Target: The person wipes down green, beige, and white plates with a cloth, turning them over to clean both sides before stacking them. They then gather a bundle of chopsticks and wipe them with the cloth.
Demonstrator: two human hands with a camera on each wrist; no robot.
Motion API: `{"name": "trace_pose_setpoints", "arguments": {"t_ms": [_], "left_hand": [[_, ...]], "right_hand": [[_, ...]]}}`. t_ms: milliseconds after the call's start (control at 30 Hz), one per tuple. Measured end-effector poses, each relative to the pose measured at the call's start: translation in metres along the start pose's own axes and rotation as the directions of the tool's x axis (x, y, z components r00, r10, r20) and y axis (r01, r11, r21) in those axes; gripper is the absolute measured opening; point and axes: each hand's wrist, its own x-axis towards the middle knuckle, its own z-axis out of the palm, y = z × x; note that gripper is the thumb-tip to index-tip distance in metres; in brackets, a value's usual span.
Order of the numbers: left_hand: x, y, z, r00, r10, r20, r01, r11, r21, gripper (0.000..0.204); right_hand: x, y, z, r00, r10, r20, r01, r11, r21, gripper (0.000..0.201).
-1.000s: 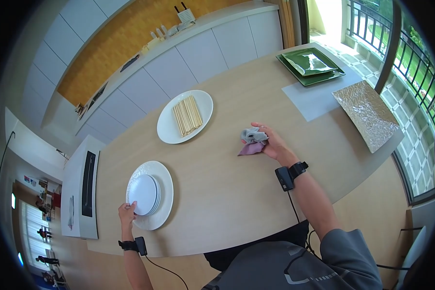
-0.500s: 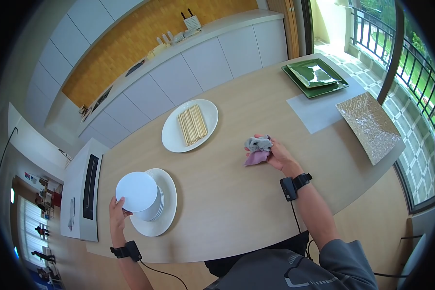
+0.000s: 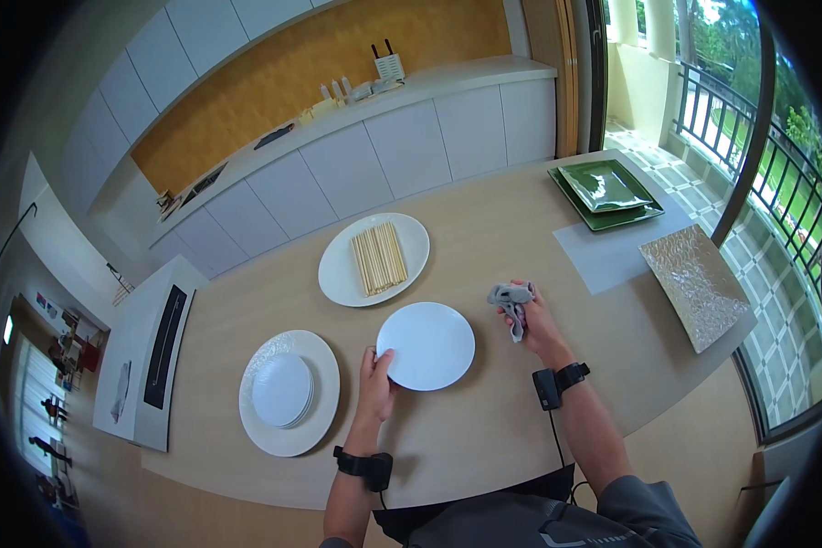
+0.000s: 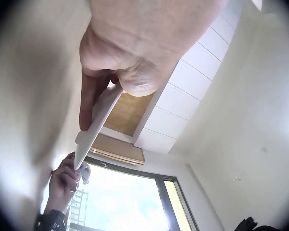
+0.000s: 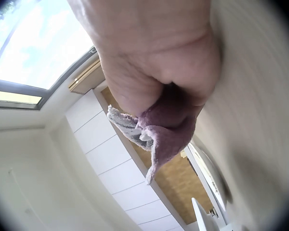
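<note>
My left hand (image 3: 375, 384) pinches the near-left rim of a round white plate (image 3: 426, 345), thumb on top and fingers beneath. In the left wrist view the plate (image 4: 97, 122) appears edge-on, held above the table. My right hand (image 3: 541, 326) grips a crumpled grey and purple cloth (image 3: 513, 300) to the right of that plate. Close up in the right wrist view, the cloth (image 5: 166, 134) hangs from the curled fingers. On the left, a stack of small white plates (image 3: 281, 390) sits on a larger white plate (image 3: 258, 435) with a textured rim.
An oval white plate (image 3: 335, 274) bearing a bundle of chopsticks (image 3: 379, 259) lies farther back on the table (image 3: 484, 429). Two square green plates (image 3: 603, 219) rest on a pale mat (image 3: 584, 260) at the far right. Nearby is a rectangular textured gold plate (image 3: 696, 285).
My left hand has lifted the top small plate off the stack and carried it right to the table's middle. The right hand keeps the cloth, now more bunched up.
</note>
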Motion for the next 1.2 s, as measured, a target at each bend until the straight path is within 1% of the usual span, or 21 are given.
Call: {"name": "trace_pose_setpoints", "arguments": {"t_ms": [67,133,167,267,333,467,533,567,633,733,767,800,833,900,933,967,1033,1067,1133,1167,1200], "left_hand": [[0.010,-0.016,0.014,1.000,0.023,0.018,-0.023,0.999,-0.023,0.035],[0.015,-0.023,0.023,0.997,0.039,0.072,-0.038,0.999,-0.015,0.034],[0.016,-0.024,0.026,0.996,0.045,0.071,-0.044,0.999,-0.024,0.034],[0.012,-0.021,0.032,0.994,-0.061,0.089,0.065,0.997,-0.039,0.038],[0.020,-0.032,0.028,0.996,0.003,0.093,0.002,0.999,-0.050,0.037],[0.024,-0.044,0.022,0.994,0.053,0.094,-0.045,0.996,-0.079,0.041],[0.022,-0.044,0.022,0.994,0.070,0.088,-0.062,0.994,-0.089,0.040],[0.021,-0.043,0.024,0.992,0.088,0.086,-0.083,0.994,-0.065,0.039],[0.021,-0.046,0.023,0.992,0.112,0.066,-0.108,0.993,-0.053,0.038],[0.025,-0.049,0.022,0.983,0.171,0.068,-0.168,0.985,-0.044,0.037],[0.023,-0.046,0.023,0.989,0.133,0.063,-0.127,0.988,-0.091,0.035],[0.021,-0.043,0.024,0.994,0.095,0.062,-0.086,0.987,-0.137,0.033],[0.019,-0.038,0.025,0.994,0.100,0.050,-0.092,0.985,-0.144,0.033],[0.015,-0.028,0.026,0.998,-0.006,0.066,0.022,0.970,-0.244,0.038],[0.015,-0.027,0.025,0.998,-0.004,0.057,0.018,0.969,-0.248,0.038],[0.014,-0.027,0.023,0.999,-0.003,0.049,0.015,0.966,-0.258,0.038],[0.015,-0.027,0.021,0.999,-0.004,0.037,0.013,0.964,-0.267,0.037],[0.017,-0.028,0.020,0.999,0.026,0.033,-0.017,0.970,-0.244,0.038],[0.022,-0.035,0.017,0.998,0.053,0.028,-0.046,0.975,-0.219,0.038],[0.026,-0.042,0.016,0.994,0.108,0.018,-0.103,0.979,-0.176,0.036],[0.030,-0.049,0.015,0.986,0.164,0.010,-0.162,0.978,-0.133,0.034]], "right_hand": [[0.000,-0.002,0.002,0.999,-0.019,-0.029,0.019,1.000,-0.006,0.030],[-0.002,-0.004,0.003,0.999,-0.042,-0.026,0.046,0.978,0.204,0.035],[-0.002,-0.005,0.005,0.999,-0.044,-0.019,0.047,0.979,0.196,0.035],[-0.006,-0.012,0.015,0.994,-0.105,0.024,0.098,0.974,0.202,0.039],[-0.009,-0.015,0.022,0.978,-0.203,0.057,0.206,0.977,-0.053,0.039],[-0.007,-0.019,0.026,0.960,-0.275,0.057,0.281,0.941,-0.190,0.035],[-0.008,-0.023,0.035,0.939,-0.338,-0.062,0.314,0.917,-0.245,0.036],[-0.009,-0.026,0.043,0.944,-0.327,-0.043,0.307,0.918,-0.252,0.036],[-0.013,-0.033,0.059,0.891,-0.429,-0.151,0.271,0.768,-0.581,0.032],[-0.018,-0.034,0.093,0.869,-0.461,-0.179,0.210,0.672,-0.710,0.037],[-0.015,-0.029,0.095,0.875,-0.456,-0.165,0.213,0.667,-0.714,0.037],[-0.015,-0.020,0.093,0.839,-0.515,0.177,0.388,0.336,-0.858,0.034],[-0.017,-0.012,0.093,0.742,-0.441,0.505,0.550,-0.029,-0.835,0.031],[-0.022,-0.001,0.096,0.692,-0.237,0.681,0.694,-0.038,-0.719,0.024],[-0.023,0.005,0.101,0.732,-0.196,0.653,0.676,0.090,-0.731,0.018],[-0.025,0.007,0.106,0.730,-0.189,0.657,0.679,0.093,-0.728,0.018],[-0.033,0.007,0.117,0.921,0.004,0.388,0.363,0.346,-0.865,0.018],[-0.030,0.010,0.117,0.922,0.007,0.388,0.361,0.349,-0.865,0.018],[-0.024,0.014,0.116,0.948,-0.024,0.316,0.287,0.490,-0.823,0.018],[-0.023,0.014,0.118,0.949,-0.020,0.316,0.284,0.492,-0.823,0.018],[-0.023,0.011,0.120,0.922,-0.014,0.387,0.364,0.369,-0.855,0.020]]}}
